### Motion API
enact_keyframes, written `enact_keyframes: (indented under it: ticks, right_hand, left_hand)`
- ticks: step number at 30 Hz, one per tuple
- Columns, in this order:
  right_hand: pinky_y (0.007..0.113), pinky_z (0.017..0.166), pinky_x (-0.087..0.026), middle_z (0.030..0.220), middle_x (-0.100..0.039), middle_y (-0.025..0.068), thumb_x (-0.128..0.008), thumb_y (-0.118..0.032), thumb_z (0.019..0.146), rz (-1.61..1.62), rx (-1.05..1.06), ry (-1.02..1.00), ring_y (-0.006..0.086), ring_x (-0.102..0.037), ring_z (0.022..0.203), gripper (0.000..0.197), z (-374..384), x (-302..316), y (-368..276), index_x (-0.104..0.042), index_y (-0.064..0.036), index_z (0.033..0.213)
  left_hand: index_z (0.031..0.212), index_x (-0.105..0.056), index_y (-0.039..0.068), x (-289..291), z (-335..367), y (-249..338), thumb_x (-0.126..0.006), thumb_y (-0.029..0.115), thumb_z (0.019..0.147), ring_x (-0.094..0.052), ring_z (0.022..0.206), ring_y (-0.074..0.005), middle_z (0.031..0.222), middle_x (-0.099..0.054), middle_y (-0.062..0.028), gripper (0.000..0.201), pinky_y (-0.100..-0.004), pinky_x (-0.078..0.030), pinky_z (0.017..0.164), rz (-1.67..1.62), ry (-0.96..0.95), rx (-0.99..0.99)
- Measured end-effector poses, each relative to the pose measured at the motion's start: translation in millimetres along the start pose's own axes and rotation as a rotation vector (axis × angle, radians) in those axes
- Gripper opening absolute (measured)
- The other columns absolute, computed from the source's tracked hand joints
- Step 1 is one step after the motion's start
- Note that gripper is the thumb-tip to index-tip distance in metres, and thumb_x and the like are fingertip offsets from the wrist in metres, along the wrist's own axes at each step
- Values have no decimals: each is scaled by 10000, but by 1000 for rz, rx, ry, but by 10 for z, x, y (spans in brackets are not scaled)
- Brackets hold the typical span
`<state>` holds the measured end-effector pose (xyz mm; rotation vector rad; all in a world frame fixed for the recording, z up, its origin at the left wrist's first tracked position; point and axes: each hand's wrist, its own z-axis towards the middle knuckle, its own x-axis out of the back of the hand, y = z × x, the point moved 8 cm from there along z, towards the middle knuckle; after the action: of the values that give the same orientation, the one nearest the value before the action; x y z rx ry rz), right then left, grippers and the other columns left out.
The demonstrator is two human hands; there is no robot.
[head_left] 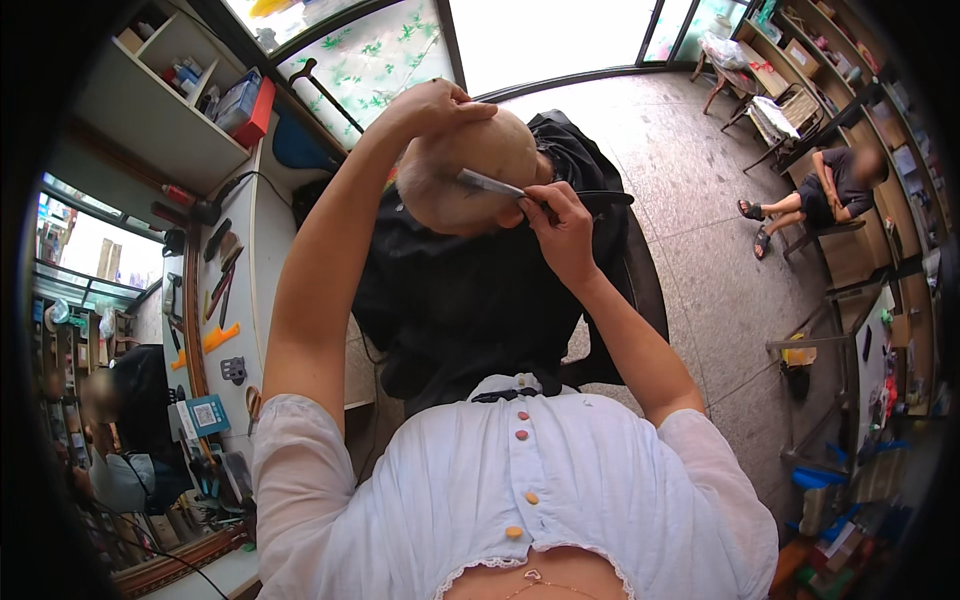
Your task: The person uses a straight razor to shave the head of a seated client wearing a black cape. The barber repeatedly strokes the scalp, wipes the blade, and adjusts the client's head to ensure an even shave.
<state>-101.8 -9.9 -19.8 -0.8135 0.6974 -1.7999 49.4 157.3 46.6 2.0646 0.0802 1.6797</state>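
A seated person's mostly shaved head (475,165) is bent low in front of me, with a patch of short dark stubble on one side. My right hand (558,215) is closed on a straight razor (485,181). Its pale blade lies against the scalp, just above an ear, and its dark handle sticks out to the right past my fingers. On the far left of the head rests my left hand (432,106), fingers stretched out over the skin and holding no tool. A black cape (450,300) covers the seated person's body.
On my left, a white counter (262,215) carries combs, scissors (253,403) and clippers below a mirror (105,270). A walking cane (325,95) leans by the window. Another person (835,190) sits at the right beside crowded shelves (905,240).
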Motion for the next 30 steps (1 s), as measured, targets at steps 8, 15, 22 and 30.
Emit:
enact_keyframes:
  ticks: [8, 15, 22, 30]
  right_hand:
    - [227, 541, -448, 862, -558, 38, -675, -71, 831, 34, -1, 119, 109, -551, 628, 115, 298, 267, -142, -662, -49, 942]
    - [267, 518, -442, 770, -562, 53, -667, -144, 846, -204, -49, 22, 141, -547, 553, 127, 380, 247, -284, -662, -61, 941]
    - [288, 510, -444, 768, -561, 36, -671, -166, 833, -335, 37, -43, 164, -558, 534, 111, 167, 63, -479, -660, -98, 920]
    - [294, 505, -459, 762, -561, 36, -673, -160, 827, -457, 97, -40, 179, -576, 558, 107, 137, 48, -592, -658, -98, 912]
  left_hand:
    - [1184, -629, 100, 0, -83, -85, -636, 711, 689, -631, 985, -253, 1071, -661, -142, 786, -347, -481, 877, -130, -16, -96]
    - [1280, -549, 91, -44, -151, -131, -740, 562, 690, -591, 1071, -271, 1171, -619, -146, 779, -349, -456, 931, -154, -13, -119]
    - [1270, -557, 83, -99, -84, -210, -717, 666, 636, -599, 1058, -281, 1162, -621, -151, 877, -359, -467, 914, -146, -12, -131]
    - [1256, -569, 80, -32, -177, -111, -689, 703, 633, -597, 1062, -295, 1167, -617, -159, 889, -358, -458, 926, -122, 23, -103]
